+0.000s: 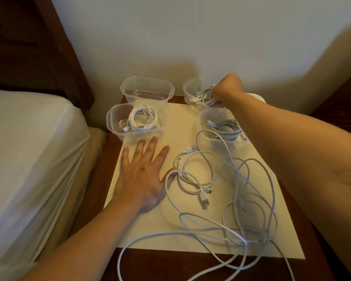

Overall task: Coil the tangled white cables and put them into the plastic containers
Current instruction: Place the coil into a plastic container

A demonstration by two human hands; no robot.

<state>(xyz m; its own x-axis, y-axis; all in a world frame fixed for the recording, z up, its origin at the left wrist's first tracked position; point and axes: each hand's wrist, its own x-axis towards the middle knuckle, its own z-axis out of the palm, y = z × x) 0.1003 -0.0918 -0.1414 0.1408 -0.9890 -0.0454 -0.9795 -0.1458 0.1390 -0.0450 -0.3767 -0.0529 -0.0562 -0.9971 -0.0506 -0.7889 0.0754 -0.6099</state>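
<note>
1. Head view, setting: a dark wooden bedside table (190,266) stands against a pale wall (190,33), with a bed in a white sheet (28,149) to the left and a dark headboard (28,47) behind it. A cream sheet of paper (180,122) covers most of the tabletop.
2. Four clear plastic containers sit at the far side of the paper. The back left container (147,89) holds no cable. The front left container (118,120) holds a coiled white cable (143,117).
3. The back right container (190,86) holds another coiled cable (204,96), and the right hand (228,90) reaches into it, fingers curled round that coil.
4. The front right container (205,116) has a coiled cable (226,129) inside; a loose strand loops over its near rim.
5. The tangled white cables (231,189) lie spread over the near half of the paper, loops crossing each other and trailing off the front edge onto the wood. USB plugs show near the middle of the tangle.
6. The left hand (144,175) lies flat on the paper just in front of the front left container, fingers spread and straight, the thumb touching the edge of the tangle.
</note>
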